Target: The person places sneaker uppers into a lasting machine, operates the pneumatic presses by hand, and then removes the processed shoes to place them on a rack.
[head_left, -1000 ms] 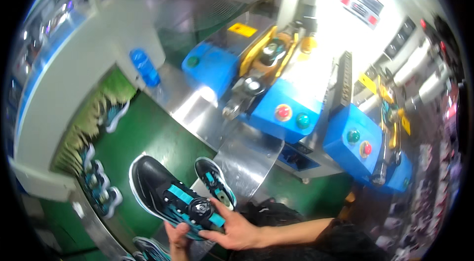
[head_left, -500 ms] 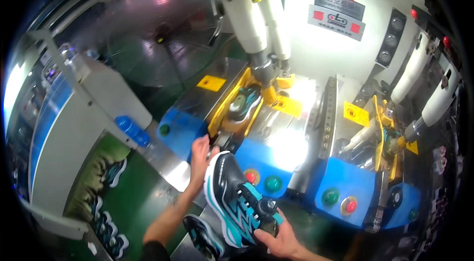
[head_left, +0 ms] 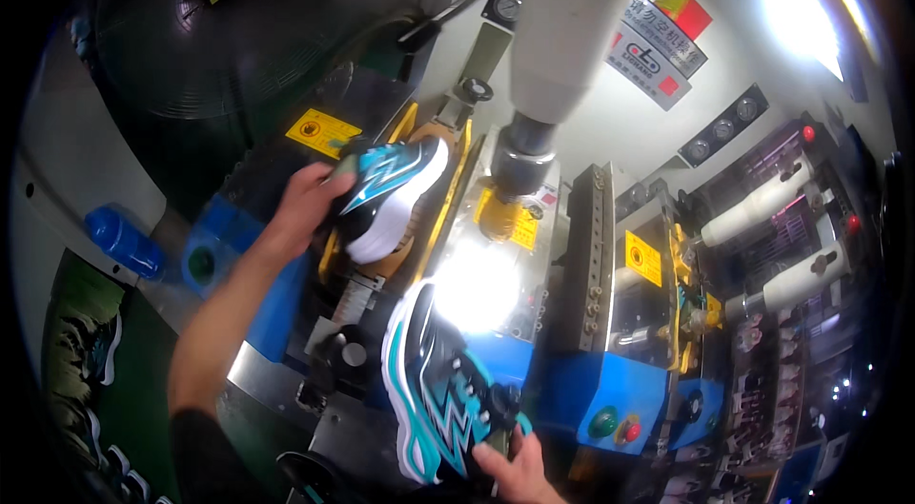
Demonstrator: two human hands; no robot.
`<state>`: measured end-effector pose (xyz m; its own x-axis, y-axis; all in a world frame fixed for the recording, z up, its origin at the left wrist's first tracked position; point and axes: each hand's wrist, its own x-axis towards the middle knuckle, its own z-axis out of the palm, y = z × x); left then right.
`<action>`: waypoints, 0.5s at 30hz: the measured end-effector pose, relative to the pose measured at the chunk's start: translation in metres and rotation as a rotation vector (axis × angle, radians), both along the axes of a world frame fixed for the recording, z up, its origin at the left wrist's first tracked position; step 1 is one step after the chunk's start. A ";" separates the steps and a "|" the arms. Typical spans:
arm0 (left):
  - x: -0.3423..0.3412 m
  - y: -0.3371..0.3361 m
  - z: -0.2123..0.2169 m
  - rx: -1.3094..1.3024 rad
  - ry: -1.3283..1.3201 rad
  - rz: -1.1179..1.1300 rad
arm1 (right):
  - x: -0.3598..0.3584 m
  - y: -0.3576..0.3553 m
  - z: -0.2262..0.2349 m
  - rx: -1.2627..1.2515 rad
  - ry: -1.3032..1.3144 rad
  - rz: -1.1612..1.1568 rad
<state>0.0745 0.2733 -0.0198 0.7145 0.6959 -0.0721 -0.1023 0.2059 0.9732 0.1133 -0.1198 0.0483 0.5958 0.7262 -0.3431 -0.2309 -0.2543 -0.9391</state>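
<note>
My left hand grips a black, white and teal sneaker by its ankle opening. That sneaker is tilted on its side, sole facing right, over the brown pad between the yellow side plates of a pressing machine. A second sneaker of the same colours is in my right hand, toe up, in front of the machine. The fingers close on it near the collar and laces, partly hidden by the shoe. Just right of the left-hand sneaker stands a thick white press arm with a yellow tip.
Blue panels with green and red buttons front the machine. A second press station with white arms stands at right. A blue bottle lies at left, above several sneakers on a lower surface. A large fan stands behind.
The sneaker inside the press has been taken hold of by my left hand and lifted and tipped. The press arm has swung up off it. The view has shifted and turned.
</note>
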 end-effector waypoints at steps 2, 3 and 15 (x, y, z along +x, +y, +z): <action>-0.075 -0.033 0.016 -0.228 -0.011 0.386 | 0.013 0.043 -0.006 0.005 0.121 0.086; -0.126 -0.047 0.015 -0.278 -0.183 0.545 | 0.018 0.079 -0.007 -0.051 0.270 0.104; -0.414 -0.269 -0.131 0.472 0.757 1.011 | 0.072 0.391 -0.132 -0.246 -1.204 -0.119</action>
<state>-0.3393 0.0042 -0.1509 -0.2309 0.9574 0.1735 0.5809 -0.0075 0.8139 0.1857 0.2711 -0.0833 0.6846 0.6393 0.3502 0.7139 -0.4906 -0.4997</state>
